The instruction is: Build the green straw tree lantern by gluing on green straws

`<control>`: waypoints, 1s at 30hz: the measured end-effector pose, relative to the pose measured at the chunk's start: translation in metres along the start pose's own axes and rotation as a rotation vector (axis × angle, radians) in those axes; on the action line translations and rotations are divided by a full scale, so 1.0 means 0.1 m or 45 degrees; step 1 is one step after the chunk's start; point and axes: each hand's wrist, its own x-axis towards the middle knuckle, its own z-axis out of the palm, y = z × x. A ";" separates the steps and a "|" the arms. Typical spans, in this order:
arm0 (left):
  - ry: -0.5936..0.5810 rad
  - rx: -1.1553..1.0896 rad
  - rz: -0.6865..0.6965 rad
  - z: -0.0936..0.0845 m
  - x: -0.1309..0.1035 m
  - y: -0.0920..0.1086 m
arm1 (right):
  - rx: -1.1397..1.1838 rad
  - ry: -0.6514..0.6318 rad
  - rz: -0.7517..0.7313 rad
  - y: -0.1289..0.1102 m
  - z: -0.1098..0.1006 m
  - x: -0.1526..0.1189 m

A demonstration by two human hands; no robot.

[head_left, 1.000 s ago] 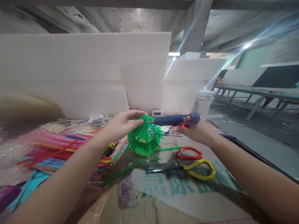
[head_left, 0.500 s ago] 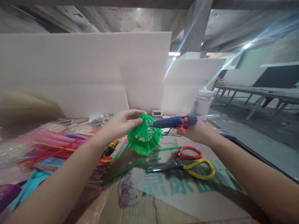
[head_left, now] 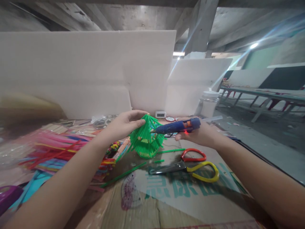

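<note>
A green cone-shaped, tiered craft tree [head_left: 146,140], built of fuzzy pipe-cleaner strips, stands upright on the table. My left hand [head_left: 128,124] pinches it near the top, thumb in front and fingers behind. Wrapped in my right hand [head_left: 197,135] is a blue hot glue gun [head_left: 177,126] with a small red light and a clear glue stick out the back. Its nozzle points left, at the right side of the tree; whether it touches cannot be told. Scissors [head_left: 188,167] with red and yellow handles lie in front, beside loose green pipe cleaners [head_left: 126,174].
Coloured pipe cleaners [head_left: 59,149] are heaped at left, near a purple object [head_left: 9,197]. A clear protractor [head_left: 130,192] lies in front. Behind stand a small digital clock [head_left: 160,114], a white-lidded jar [head_left: 208,103] and white boards [head_left: 95,70]. Another table [head_left: 252,92] is at far right.
The glue gun's nozzle has dipped slightly lower along the tree's right side. My left hand keeps its hold on the tree top.
</note>
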 end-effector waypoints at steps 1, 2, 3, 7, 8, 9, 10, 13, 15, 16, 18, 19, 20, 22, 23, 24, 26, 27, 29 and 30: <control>0.002 0.004 0.004 0.00 0.00 -0.01 | -0.022 -0.001 0.008 0.00 0.00 0.00; 0.003 0.005 0.011 0.00 0.01 -0.01 | -0.046 0.001 0.019 0.00 -0.01 0.00; 0.004 0.003 0.015 -0.01 0.01 -0.02 | -0.068 0.005 0.028 0.00 -0.01 0.00; -0.001 -0.022 0.009 -0.01 0.01 -0.04 | -0.132 -0.026 -0.021 -0.03 -0.01 -0.01; 0.000 -0.027 0.007 -0.02 0.01 -0.04 | -0.141 -0.036 -0.035 -0.04 -0.01 -0.01; 0.001 -0.032 0.007 -0.02 0.00 -0.03 | -0.149 -0.046 -0.043 -0.05 -0.01 -0.01; 0.002 -0.040 0.008 -0.01 0.00 -0.03 | -0.153 -0.056 -0.049 -0.06 -0.01 -0.01; -0.005 -0.067 0.006 -0.01 0.00 -0.02 | -0.166 -0.096 -0.065 -0.10 -0.02 -0.01; -0.003 -0.072 0.004 -0.01 0.00 -0.01 | -0.184 -0.131 -0.089 -0.11 -0.03 -0.02; -0.002 -0.067 0.004 0.00 0.00 -0.01 | -0.191 -0.151 -0.102 -0.12 -0.04 -0.02; -0.001 -0.052 0.007 0.00 0.00 -0.01 | -0.199 -0.203 -0.117 -0.12 -0.06 -0.03; 0.000 -0.043 0.011 0.00 0.00 -0.01 | -0.195 -0.230 -0.117 -0.12 -0.07 -0.04; 0.002 -0.035 0.017 0.00 0.01 -0.02 | -0.185 -0.254 -0.114 -0.11 -0.08 -0.05; 0.015 -0.027 0.029 0.00 0.01 -0.02 | -0.154 -0.273 -0.125 -0.10 -0.10 -0.07; 0.023 -0.023 0.034 0.00 0.01 -0.02 | -0.144 -0.269 -0.140 -0.09 -0.11 -0.07; 0.031 -0.019 0.033 -0.01 0.01 -0.02 | -0.138 -0.263 -0.161 -0.08 -0.11 -0.08; 0.040 -0.013 0.022 0.00 0.01 -0.01 | -0.134 -0.262 -0.190 -0.05 -0.11 -0.08; 0.042 -0.013 0.017 0.00 0.01 -0.01 | -0.129 -0.261 -0.195 -0.04 -0.11 -0.08; 0.038 -0.018 0.014 0.00 0.01 -0.01 | -0.115 -0.240 -0.186 -0.01 -0.11 -0.08; 0.036 -0.021 0.015 0.00 0.01 -0.01 | -0.106 -0.226 -0.183 0.00 -0.11 -0.08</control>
